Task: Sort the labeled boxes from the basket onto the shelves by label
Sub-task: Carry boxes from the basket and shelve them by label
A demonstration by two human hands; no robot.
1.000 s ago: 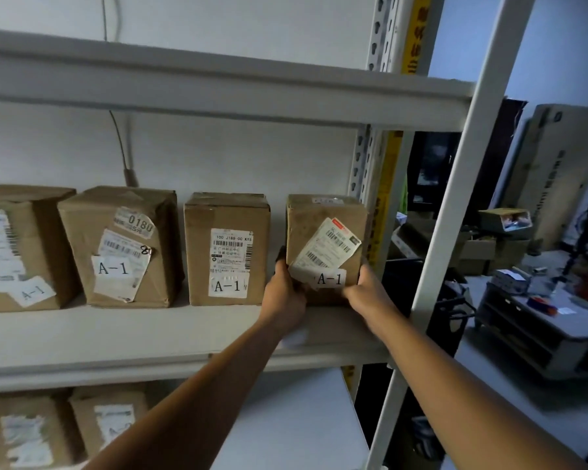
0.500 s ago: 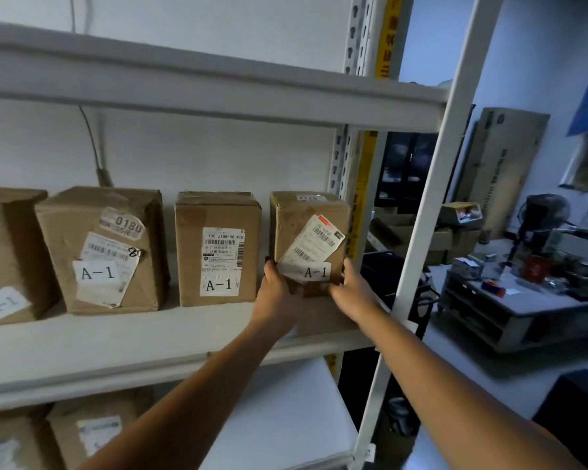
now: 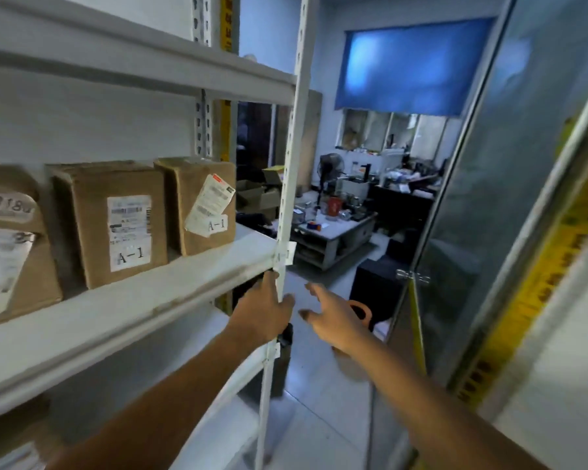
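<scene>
While empty, both hands [image 3: 263,312] [image 3: 333,317] open.

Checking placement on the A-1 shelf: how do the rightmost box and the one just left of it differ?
The rightmost box is narrower and sits further back; its neighbour is wider and nearer the shelf's front edge. The rightmost box's shipping label is tilted with a separate A-1 tag below; the neighbour's label is straight with A-1 on its lower part. Both are brown cardboard, upright, marked A-1, and neither hand touches them.
</scene>
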